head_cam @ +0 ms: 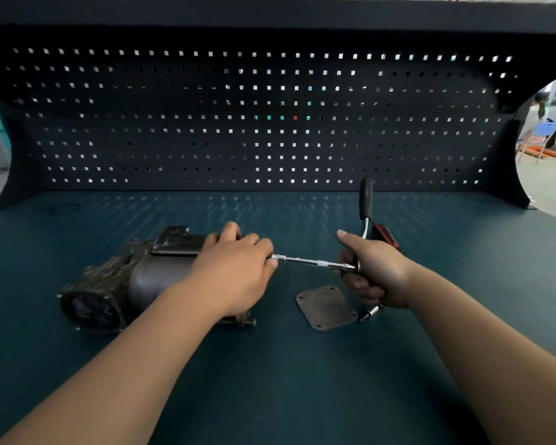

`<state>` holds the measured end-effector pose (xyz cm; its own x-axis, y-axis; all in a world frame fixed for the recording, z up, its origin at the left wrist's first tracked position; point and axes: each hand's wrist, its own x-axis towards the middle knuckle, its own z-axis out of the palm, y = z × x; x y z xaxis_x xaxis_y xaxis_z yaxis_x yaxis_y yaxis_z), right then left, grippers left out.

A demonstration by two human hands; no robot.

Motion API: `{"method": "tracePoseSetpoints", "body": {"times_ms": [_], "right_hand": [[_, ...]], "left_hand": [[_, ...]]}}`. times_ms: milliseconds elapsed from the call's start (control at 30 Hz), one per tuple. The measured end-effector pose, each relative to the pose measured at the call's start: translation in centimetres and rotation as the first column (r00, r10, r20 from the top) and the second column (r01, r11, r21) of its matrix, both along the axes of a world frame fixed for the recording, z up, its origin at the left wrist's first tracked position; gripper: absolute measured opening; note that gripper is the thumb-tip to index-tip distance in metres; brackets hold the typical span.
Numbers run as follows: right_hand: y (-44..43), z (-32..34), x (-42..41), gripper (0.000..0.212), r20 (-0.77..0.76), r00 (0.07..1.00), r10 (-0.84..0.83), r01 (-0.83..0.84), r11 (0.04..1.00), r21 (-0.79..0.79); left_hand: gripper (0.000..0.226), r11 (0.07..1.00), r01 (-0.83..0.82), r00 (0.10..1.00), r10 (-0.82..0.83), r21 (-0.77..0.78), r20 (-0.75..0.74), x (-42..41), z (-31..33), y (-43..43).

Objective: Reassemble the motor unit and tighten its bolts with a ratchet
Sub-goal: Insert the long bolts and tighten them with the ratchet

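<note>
Left hand [231, 271]: I see it lying over the right end of the motor unit [116, 284], fingers curled down around the housing, one fingertip touching the near end of the extension bar [305, 261].
Right hand [376, 271]: wrapped round the head end of the ratchet [365, 197], thumb sticking up.
Motor unit: on its side on the left half of the desk [270, 380], round dark end facing me (grimy all over).
Ratchet: black grip pointing up and away towards the pegboard [238, 123].
Extension bar: runs level between my two hands; its tip is hidden under the left fingers.
Cover plate [326, 308]: flat on the desk, just in front of the right hand, apart from the motor.
Small socket [370, 312]: beside the plate, under the right hand.
Red-and-black tool [384, 236]: behind the right hand, mostly hidden.
Black ring [65, 208]: far left, near the pegboard's foot.
</note>
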<state>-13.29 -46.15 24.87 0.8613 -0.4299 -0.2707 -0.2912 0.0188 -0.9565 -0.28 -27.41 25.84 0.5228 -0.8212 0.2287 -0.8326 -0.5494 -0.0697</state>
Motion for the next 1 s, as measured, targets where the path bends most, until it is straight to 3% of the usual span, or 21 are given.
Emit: {"method": "tracePoseSetpoints", "body": {"times_ms": [67,100,200,267,300,467,633,767,833,900,967,1000], "right_hand": [[0.6,-0.6,0.1,0.049,0.114,0.99,-0.085,0.112,0.959,-0.262],[0.7,-0.9,-0.1,0.044,0.182,0.98,-0.085,0.159,0.883,-0.441],[0.4,-1.6,-0.9,0.024,0.342,0.933,0.115,0.263,0.432,-0.863],[0.1,-1.6,-1.4,0.018,0.378,0.897,0.231,0.347,0.165,-0.923],[0.0,-1.6,-1.5,0.018,0.393,0.885,0.252,0.375,0.116,-0.92],[0.7,-1.6,-1.2,0.021,0.435,0.878,0.199,0.385,0.246,-0.89],[0.5,-1.6,-1.2,0.014,0.418,0.893,0.168,0.367,0.267,-0.891],[1.5,-1.5,-0.7,0.038,0.396,0.918,0.021,0.341,0.467,-0.816],[1.8,-0.7,-0.3,0.044,0.331,0.935,-0.127,0.326,0.674,-0.663],[1.7,0.1,-0.1,0.05,0.162,0.967,-0.195,0.235,0.931,-0.281],[1.6,0.4,-0.2,0.056,0.018,0.986,-0.164,0.163,0.986,0.046],[1.6,0.3,-0.1,0.054,-0.005,0.988,-0.157,0.157,0.983,0.097]], "left_hand": [[0.024,1.0,-0.007,1.0,0.007,-0.002,-0.006,-0.1,0.0,-0.1],[0.024,1.0,-0.01,1.0,0.01,-0.009,0.0,-0.2,0.0,-0.1],[0.028,0.999,-0.016,0.999,0.017,-0.033,0.033,-0.2,-0.4,-0.1],[0.029,0.999,-0.016,0.999,0.018,-0.05,0.043,-0.2,-0.6,-0.2],[0.029,0.998,-0.016,0.999,0.019,-0.06,0.044,-0.2,-0.7,-0.2],[0.038,0.995,0.012,0.998,-0.005,-0.102,0.069,-0.1,-0.9,0.3],[0.045,0.983,0.136,0.986,-0.122,-0.121,0.112,-0.2,-1.1,0.5],[0.051,0.99,0.1,0.994,-0.094,-0.103,0.056,-0.6,-0.8,0.1],[0.054,0.991,0.041,0.999,-0.04,-0.126,0.01,-1.2,-0.7,-0.5],[0.045,0.993,0.015,0.999,-0.011,-0.116,0.041,-1.7,-0.9,-1.2],[0.036,0.996,0.014,0.995,-0.005,-0.086,0.096,-1.8,-1.2,-1.5],[0.034,0.997,0.01,0.994,-0.002,-0.077,0.108,-1.7,-1.3,-1.5]]}}
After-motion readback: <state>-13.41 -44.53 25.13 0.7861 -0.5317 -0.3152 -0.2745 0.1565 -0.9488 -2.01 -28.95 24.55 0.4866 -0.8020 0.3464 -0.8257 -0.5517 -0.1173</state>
